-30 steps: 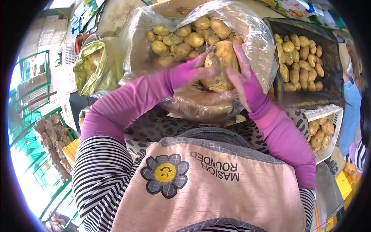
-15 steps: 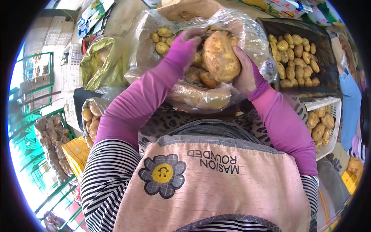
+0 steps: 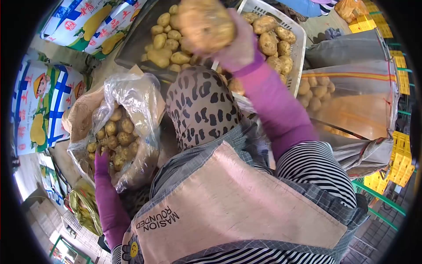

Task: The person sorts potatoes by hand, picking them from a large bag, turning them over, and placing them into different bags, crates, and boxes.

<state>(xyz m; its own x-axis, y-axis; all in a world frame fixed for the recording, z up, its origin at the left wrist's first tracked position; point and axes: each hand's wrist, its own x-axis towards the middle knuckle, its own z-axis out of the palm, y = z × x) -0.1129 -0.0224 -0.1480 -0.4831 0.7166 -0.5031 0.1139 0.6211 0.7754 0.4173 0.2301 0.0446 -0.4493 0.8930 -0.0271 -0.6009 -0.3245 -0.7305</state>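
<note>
A large potato (image 3: 207, 25), smeared by motion, is gripped in my right hand (image 3: 241, 46), raised over the gap between the dark crate and the white crate. My left hand (image 3: 101, 154) is down at the edge of a box lined with clear plastic (image 3: 147, 99); its fingers overlap the smaller potatoes (image 3: 125, 138) inside and are mostly hidden. Beneath the big potato, the dark crate (image 3: 136, 42) holds several yellowish potatoes (image 3: 165, 44). Brownish potatoes (image 3: 274, 44) fill the white crate (image 3: 300, 55) just right of my right hand.
Printed potato cartons (image 3: 44, 103) stand at the left and back left. An olive plastic bag (image 3: 83, 207) lies at lower left. On the right, a large sack (image 3: 360, 110) shows potatoes inside, with yellow crates (image 3: 401, 152) beyond it. My patterned knee (image 3: 204, 108) sits between the boxes.
My view has swung to the right. My right hand has carried the large potato out of the lined box to the crates at the right; my left hand stays at the lined box.
</note>
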